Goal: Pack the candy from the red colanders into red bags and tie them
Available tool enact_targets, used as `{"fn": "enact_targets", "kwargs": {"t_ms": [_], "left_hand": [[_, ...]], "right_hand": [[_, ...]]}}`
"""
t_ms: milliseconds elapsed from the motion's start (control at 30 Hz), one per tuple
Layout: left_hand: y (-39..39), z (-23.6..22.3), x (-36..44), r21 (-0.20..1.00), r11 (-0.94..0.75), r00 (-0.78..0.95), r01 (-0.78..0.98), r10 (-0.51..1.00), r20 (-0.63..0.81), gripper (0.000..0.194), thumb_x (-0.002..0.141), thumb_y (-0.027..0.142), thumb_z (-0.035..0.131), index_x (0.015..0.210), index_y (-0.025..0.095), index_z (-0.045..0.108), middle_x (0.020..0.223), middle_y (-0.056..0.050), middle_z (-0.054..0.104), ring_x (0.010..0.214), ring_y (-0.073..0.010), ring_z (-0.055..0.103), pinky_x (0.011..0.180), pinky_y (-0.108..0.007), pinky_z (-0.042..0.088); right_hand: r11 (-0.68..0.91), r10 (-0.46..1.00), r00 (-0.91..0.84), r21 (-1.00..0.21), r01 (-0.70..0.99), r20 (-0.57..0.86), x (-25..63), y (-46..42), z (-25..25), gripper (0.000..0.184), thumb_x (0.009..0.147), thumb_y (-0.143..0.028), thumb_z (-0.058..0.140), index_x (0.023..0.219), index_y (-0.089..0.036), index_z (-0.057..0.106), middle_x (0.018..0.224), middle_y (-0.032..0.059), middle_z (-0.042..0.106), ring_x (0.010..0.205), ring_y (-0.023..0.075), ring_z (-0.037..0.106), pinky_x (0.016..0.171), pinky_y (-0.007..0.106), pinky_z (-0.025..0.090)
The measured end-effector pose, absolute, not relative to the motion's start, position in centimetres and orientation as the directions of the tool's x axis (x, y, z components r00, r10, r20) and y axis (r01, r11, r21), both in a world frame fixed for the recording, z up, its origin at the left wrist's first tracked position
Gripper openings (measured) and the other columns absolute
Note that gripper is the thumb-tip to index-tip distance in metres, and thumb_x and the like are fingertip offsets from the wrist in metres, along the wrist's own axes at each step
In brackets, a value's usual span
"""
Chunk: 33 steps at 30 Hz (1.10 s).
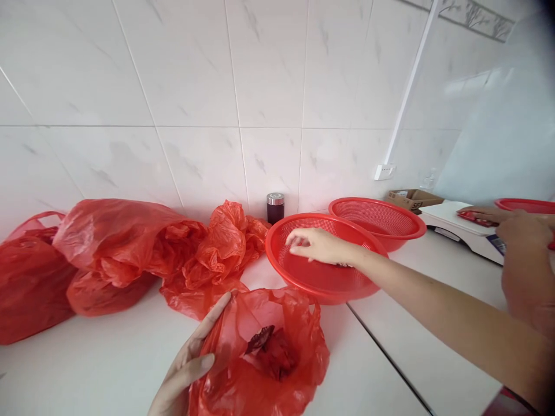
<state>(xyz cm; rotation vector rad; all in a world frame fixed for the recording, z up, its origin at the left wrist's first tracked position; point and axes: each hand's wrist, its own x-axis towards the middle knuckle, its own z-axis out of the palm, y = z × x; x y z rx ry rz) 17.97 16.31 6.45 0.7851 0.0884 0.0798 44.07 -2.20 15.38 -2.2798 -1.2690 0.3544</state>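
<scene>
My left hand [191,364] grips the near-left rim of a red plastic bag [286,375] on the white counter and holds it open. Dark red dried pieces [266,344], possibly chillies, lie inside the bag. My right hand [318,245] reaches over a red mesh basket [277,254] just behind the bag. Its fingers droop close together, and I cannot see whether they hold anything. A small dark bit [346,265] lies in the basket under my wrist.
Several full and crumpled red bags [113,242] lie at the left against the tiled wall. A second red basket [381,216], a dark jar [275,207] and a cardboard box [411,198] stand behind. At the right, another person's hands [520,237] work at a white scale [451,222].
</scene>
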Motion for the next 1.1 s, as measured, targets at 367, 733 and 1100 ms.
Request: {"fn": "enact_targets", "kwargs": {"t_ms": [367, 733, 1100], "left_hand": [[17.2, 5.9, 18.7, 0.789, 0.607, 0.974, -0.098, 0.221, -0.05, 0.068, 0.08, 0.018, 0.055, 0.145, 0.032, 0.038, 0.147, -0.005, 0.045, 0.123, -0.0293, 0.054, 0.101, -0.042, 0.048], [17.5, 5.9, 18.8, 0.803, 0.582, 0.975, -0.128, 0.224, -0.007, 0.063, 0.082, 0.016, 0.053, 0.143, 0.03, 0.042, 0.146, -0.005, 0.047, 0.118, -0.0255, 0.058, 0.1, -0.037, 0.049], [17.3, 6.2, 18.7, 0.838, 0.531, 0.962, -0.128, 0.272, -0.026, 0.068, 0.08, 0.022, 0.058, 0.145, 0.029, 0.038, 0.146, -0.006, 0.047, 0.123, -0.0298, 0.053, 0.1, -0.04, 0.048]], "right_hand": [[-0.819, 0.566, 0.636, -0.265, 0.509, -0.524, 54.4, -4.9, 7.4, 0.052, 0.074, -0.015, 0.067, 0.123, -0.023, 0.051, 0.076, 0.0012, 0.06, 0.053, 0.015, 0.06, 0.053, 0.029, 0.051], [-0.736, 0.656, 0.659, -0.508, 0.448, -0.368, 50.6, -3.6, 11.2, 0.019, 0.074, 0.0, 0.053, 0.086, -0.016, 0.05, 0.084, 0.0013, 0.059, 0.061, 0.0094, 0.06, 0.057, 0.021, 0.052], [-0.176, 0.981, 0.193, -0.601, 0.779, -0.038, 34.1, 1.1, 18.0, 0.019, 0.073, -0.014, 0.063, 0.091, -0.02, 0.059, 0.105, 0.0037, 0.054, 0.076, 0.0102, 0.056, 0.063, 0.021, 0.046]]}}
